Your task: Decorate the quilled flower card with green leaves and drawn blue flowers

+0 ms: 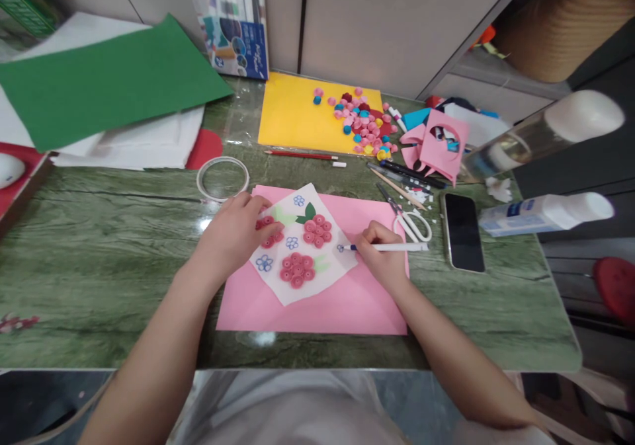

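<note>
A white sheet of paper [325,276] lies turned at an angle on a pink sheet [367,309]. Rolled pink paper flowers [297,270], green leaves and blue drawn flowers [264,263] decorate it. My right hand [381,253] grips a white marker pen [397,247], its blue tip at a small blue flower near the sheet's right corner. Across from it, my left hand [233,227] rests on the sheet's left corner with its fingers stretched out, partly covering one pink flower [270,232]. White-handled scissors [405,220] lie just beyond my right hand.
A roll of tape [223,179], a red pencil [301,155] and a phone [463,232] lie around the sheets. Behind are small paper coils [364,122] on a yellow sheet [297,111], a marker pack [235,28] and green paper [114,81]. Bottles [546,213] stand at right.
</note>
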The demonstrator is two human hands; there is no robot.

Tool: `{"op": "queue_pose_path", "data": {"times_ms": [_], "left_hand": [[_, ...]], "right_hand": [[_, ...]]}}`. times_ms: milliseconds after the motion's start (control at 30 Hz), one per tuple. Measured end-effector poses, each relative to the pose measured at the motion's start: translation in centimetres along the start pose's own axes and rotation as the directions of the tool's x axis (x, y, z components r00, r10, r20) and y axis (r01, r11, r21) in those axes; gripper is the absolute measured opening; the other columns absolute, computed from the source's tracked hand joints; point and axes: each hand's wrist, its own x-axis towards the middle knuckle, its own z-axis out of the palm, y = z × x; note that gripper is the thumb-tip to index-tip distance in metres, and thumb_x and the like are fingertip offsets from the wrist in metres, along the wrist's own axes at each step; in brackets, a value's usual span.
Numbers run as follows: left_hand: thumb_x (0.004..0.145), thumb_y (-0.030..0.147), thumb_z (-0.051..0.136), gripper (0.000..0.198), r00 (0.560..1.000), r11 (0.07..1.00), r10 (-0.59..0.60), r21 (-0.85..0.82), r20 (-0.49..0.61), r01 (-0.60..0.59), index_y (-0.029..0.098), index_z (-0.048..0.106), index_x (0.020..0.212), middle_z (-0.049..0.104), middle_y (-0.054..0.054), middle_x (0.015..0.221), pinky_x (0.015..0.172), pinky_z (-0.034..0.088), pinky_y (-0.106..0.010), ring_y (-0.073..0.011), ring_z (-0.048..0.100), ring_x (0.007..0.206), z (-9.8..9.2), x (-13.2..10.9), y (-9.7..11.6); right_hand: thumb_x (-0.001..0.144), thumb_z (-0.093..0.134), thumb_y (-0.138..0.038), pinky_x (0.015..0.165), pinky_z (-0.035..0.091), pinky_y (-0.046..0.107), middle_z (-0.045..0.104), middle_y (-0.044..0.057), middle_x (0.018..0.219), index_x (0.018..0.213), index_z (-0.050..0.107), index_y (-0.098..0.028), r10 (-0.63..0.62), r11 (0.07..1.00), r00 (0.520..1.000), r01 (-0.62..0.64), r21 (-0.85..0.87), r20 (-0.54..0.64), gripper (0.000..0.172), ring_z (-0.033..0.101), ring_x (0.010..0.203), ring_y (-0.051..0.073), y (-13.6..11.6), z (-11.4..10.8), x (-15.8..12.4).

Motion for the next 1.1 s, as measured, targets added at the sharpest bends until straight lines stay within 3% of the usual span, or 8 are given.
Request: {"op": "queue_pose_path", "data": {"times_ms": [300, 733, 1100], "left_hand": [[0.079, 0.049, 0.052, 0.039, 1.0, 1.0, -0.003, -0.008, 0.007, 0.003, 0.018, 0.056, 0.102, 0.054, -0.008, 0.096, 0.083, 0.042, -0.036, -0.0262, 0.053, 0.096, -0.04, 0.02, -0.03], [0.078, 0.051, 0.052, 0.039, 1.0, 1.0, 0.003, 0.009, 0.002, -0.003, 0.019, 0.055, 0.101, 0.054, -0.008, 0.096, 0.082, 0.042, -0.036, -0.0259, 0.053, 0.095, 0.28, 0.11, -0.32], [0.078, 0.05, 0.053, 0.038, 1.0, 1.0, 0.007, 0.01, -0.006, -0.007, 0.019, 0.055, 0.101, 0.055, -0.008, 0.095, 0.081, 0.043, -0.036, -0.0256, 0.053, 0.094, 0.28, 0.06, -0.31]], "right_hand": [[0.074, 0.055, -0.02, 0.046, 0.026, 0.024, 0.036, -0.006, 0.047, 0.052, 0.034, -0.02, -0.032, 0.998, 0.999, 0.031, -0.055, -0.028, 0.031, 0.032, 0.046, 0.008, -0.05, 0.03, 0.02], [0.069, 0.05, -0.011, 0.046, 0.025, 0.023, 0.033, -0.006, 0.046, 0.052, 0.031, -0.02, -0.034, 0.999, 0.999, 0.034, -0.037, -0.001, 0.028, 0.03, 0.046, 0.008, 0.3, -0.09, -0.01], [0.069, 0.051, -0.01, 0.044, 0.024, 0.023, 0.032, -0.007, 0.044, 0.051, 0.031, -0.021, 0.009, 0.998, 1.0, -0.008, 0.067, -0.017, 0.029, 0.03, 0.044, 0.008, -0.08, -0.11, 0.02]]}}
